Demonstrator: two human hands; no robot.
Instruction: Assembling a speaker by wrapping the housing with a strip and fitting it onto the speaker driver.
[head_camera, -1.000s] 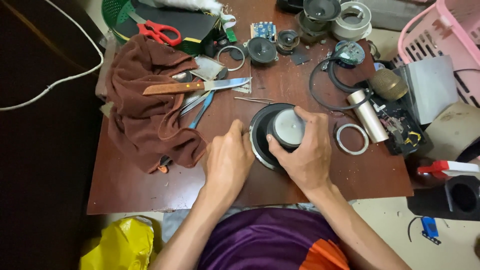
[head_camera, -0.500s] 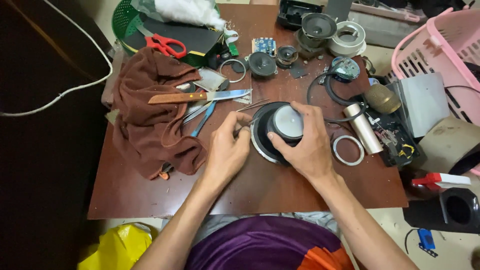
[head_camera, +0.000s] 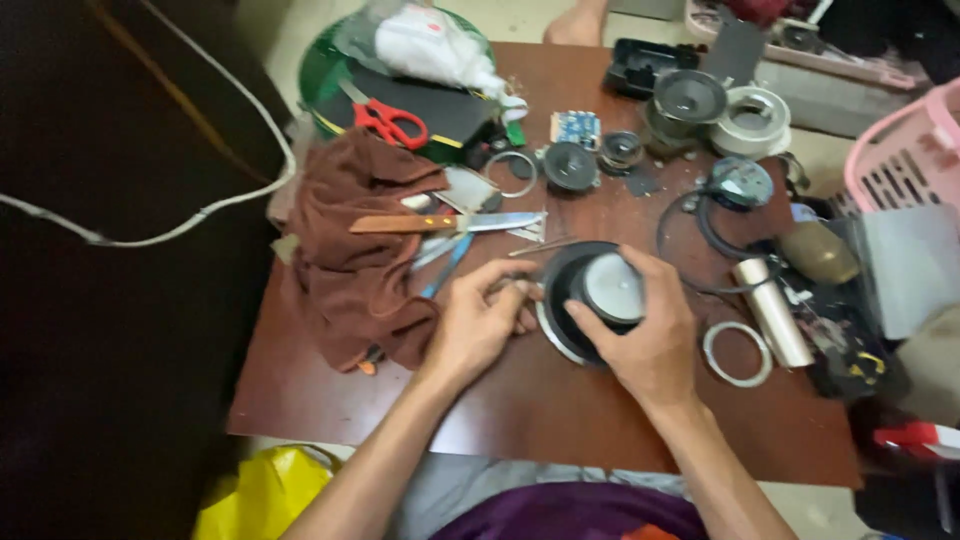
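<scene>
step: prying at speaker rim | speaker (head_camera: 598, 300) lies mid-surface (head_camera: 520, 410) | right hand (head_camera: 645, 335) grip clasps its magnet | left hand (head_camera: 480, 320) pinches rim edge | next: steady leverage

Even, soft overhead light; left side in deep shadow; slight motion blur throughout.

at your twelve o'clock, a black speaker (head_camera: 585, 300) with a silver magnet; at ten, a brown cloth (head_camera: 355, 270); at eleven, red scissors (head_camera: 390, 123).
</scene>
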